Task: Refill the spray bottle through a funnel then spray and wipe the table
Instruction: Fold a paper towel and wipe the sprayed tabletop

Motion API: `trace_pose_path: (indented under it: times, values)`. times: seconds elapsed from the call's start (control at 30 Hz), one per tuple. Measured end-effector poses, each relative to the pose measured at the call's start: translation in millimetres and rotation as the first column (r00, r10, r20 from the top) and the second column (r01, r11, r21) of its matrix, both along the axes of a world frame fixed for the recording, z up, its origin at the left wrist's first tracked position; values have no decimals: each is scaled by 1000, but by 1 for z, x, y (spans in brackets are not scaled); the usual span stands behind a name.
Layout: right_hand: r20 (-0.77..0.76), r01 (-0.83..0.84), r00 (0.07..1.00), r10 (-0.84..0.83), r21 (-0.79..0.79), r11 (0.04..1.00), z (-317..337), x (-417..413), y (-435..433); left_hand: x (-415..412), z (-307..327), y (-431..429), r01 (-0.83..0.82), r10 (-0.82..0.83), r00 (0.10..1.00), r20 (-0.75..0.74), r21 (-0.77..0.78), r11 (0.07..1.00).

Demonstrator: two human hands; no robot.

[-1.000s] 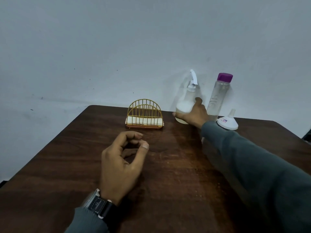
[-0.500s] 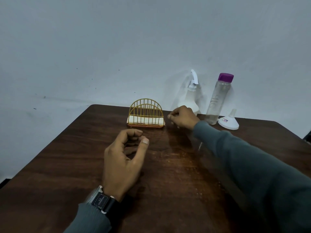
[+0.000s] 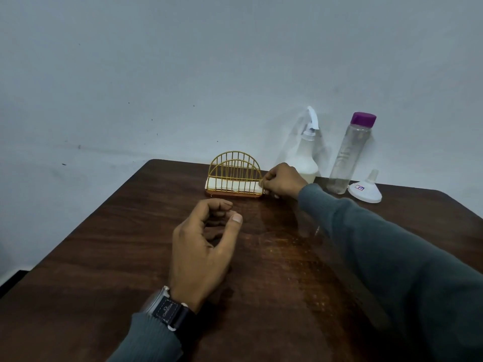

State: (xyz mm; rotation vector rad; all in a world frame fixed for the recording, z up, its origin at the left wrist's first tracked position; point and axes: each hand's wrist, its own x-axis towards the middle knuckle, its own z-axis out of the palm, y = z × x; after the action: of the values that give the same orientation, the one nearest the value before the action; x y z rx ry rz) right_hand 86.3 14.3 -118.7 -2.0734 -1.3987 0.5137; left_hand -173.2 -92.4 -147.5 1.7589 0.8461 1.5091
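One white spray bottle (image 3: 305, 159) stands upright at the far edge of a dark wooden table (image 3: 109, 257), close to a pale wall (image 3: 183, 74), its trigger head on and its lower right side partly hidden behind the person's right hand (image 3: 283, 180). How full it is cannot be read through the cloudy plastic. Just to its right stands one tall clear bottle (image 3: 346, 158) with a purple cap (image 3: 363, 118) on; the body is see-through, and whether any liquid sits in it cannot be told. One white funnel (image 3: 365, 190) rests beside that bottle, wide mouth down and spout up, with a small sticker on its side. Left of the spray bottle sits one gold wire napkin holder (image 3: 234, 168) with a low stack of white napkins (image 3: 230, 185) lying in it. The right hand reaches to the holder's right end, fingers curled, their tips against the end of the napkins; whether they have hold of the paper cannot be told. The left hand (image 3: 206, 239) rests on the table nearer the camera, fingers and thumb loosely curled and holding nothing. One dark-strapped wristwatch (image 3: 167, 308) shows on the left wrist, and both arms wear grey-green sleeves (image 3: 392, 257).
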Motion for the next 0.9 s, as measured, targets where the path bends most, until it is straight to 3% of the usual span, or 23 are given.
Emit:
trace_pose_path:
  times: [0.33,0.5,0.63,0.77,0.9]
  values:
    - [28,3,1000,-2,-10,1000,2,-2,1,0,-1,2,-2,2,1000,-12,5,1000]
    - [90,-60,995,39,239,969,10,0,-6,0,0,2,0,0,1000,-12,5,1000]
    - [-157,22,987,42,380,925,23,2,-6,-1,0,2,12,-11,1000,-26,6,1000]
    - [-404,141,911,79,487,862,46,-1,-22,-1,1,1,2,-2,1000,-18,6,1000]
    - [-520,189,843,142,533,825,74,-7,-65,-1,2,-2,-3,4,999,-34,16,1000]
